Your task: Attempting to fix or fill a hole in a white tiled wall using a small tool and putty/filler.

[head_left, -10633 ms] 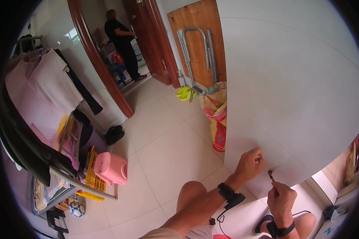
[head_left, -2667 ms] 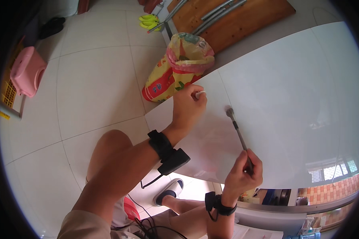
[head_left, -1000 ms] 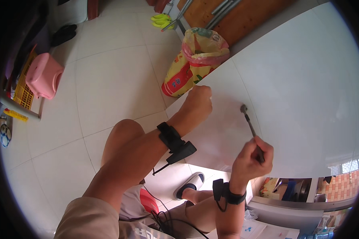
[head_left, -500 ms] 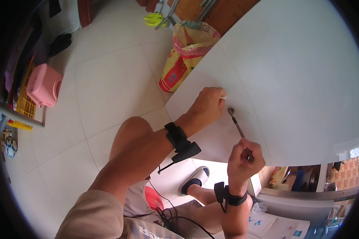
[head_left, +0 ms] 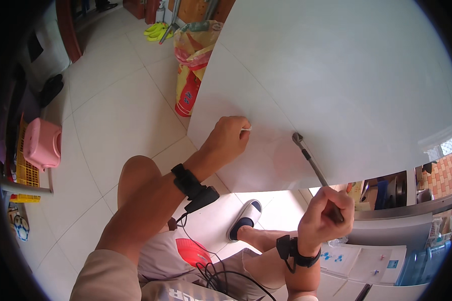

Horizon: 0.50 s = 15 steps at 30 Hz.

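My left hand (head_left: 229,136) is closed in a pinch over the white panel (head_left: 331,65), near its left edge. A small white piece (head_left: 246,129) pokes out between its thumb and forefinger; most of it is hidden, so I cannot tell its kind. In its fist, my right hand (head_left: 328,213) grips a slim, metal-handled tool (head_left: 316,168). The tool slants up and left, and its small dark rounded head (head_left: 297,138) is at the glossy panel. Whether the head touches the panel, I cannot tell.
A red and yellow bag (head_left: 188,83) stands beyond the panel's left edge. Yellow-green shoes (head_left: 158,32) lie on the tiled floor. At the left are a pink stool (head_left: 42,144) and a yellow crate (head_left: 29,170). Black cables (head_left: 213,273) hang over my lap.
The view has shifted, so the panel and floor things sit farther left. The tool's head is farther from my left hand. Both hands keep their grips.
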{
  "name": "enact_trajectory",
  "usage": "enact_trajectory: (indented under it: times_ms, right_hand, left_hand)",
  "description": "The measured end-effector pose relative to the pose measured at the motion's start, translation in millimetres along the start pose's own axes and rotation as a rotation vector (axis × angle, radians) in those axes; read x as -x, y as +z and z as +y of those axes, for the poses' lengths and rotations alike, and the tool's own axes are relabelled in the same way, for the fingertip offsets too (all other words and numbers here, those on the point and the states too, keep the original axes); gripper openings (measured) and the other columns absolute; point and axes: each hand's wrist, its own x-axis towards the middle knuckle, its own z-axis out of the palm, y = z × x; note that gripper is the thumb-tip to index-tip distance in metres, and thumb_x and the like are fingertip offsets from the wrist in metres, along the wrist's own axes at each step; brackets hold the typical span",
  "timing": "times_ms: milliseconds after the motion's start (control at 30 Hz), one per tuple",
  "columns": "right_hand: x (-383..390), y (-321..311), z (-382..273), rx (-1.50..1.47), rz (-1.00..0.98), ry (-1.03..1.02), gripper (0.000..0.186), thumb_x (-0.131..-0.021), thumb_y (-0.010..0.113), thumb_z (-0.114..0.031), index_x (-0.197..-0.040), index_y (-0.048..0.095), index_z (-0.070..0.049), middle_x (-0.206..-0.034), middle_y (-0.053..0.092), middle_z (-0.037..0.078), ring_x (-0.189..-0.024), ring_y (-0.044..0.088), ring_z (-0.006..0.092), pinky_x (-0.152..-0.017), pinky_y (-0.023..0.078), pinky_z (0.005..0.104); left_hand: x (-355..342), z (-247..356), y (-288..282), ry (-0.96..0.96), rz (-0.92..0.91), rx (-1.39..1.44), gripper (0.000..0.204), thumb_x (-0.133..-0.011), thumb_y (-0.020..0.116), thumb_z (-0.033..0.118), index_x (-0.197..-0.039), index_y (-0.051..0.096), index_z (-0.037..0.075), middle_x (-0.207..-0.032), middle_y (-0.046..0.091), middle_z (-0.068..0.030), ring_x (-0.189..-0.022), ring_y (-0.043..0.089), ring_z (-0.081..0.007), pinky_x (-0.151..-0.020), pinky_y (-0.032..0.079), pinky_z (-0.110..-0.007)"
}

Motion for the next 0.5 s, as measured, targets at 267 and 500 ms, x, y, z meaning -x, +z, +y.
enact_trajectory:
  times_ms: [267,500]
  right_hand:
    - [-3,-3,-4,-0.028,-0.118,0.014,0.016,-0.076,0.069,0.013,-0.081,0.066,-0.002,-0.058,0.052,-0.001,-0.046,0.042,0.0017,-0.044,0.028,0.0202]
    - [2,3,17,-0.008,-0.327,0.115,0.016,-0.074,0.072,0.006,-0.082,0.068,-0.007,-0.06,0.056,0.002,-0.042,0.047,0.0076,-0.044,0.036,0.0233]
  left_hand:
    - [9,-3,0,0.049,-0.092,-0.033,0.008,-0.088,0.071,-0.001,-0.095,0.069,-0.002,-0.08,0.07,-0.0157,-0.066,0.069,-0.0231,-0.063,0.053,-0.032]
    - [9,4,8,0.034,-0.162,-0.027,0.011,-0.087,0.071,-0.002,-0.098,0.068,-0.002,-0.081,0.07,-0.0143,-0.066,0.068,-0.019,-0.062,0.053,-0.029]
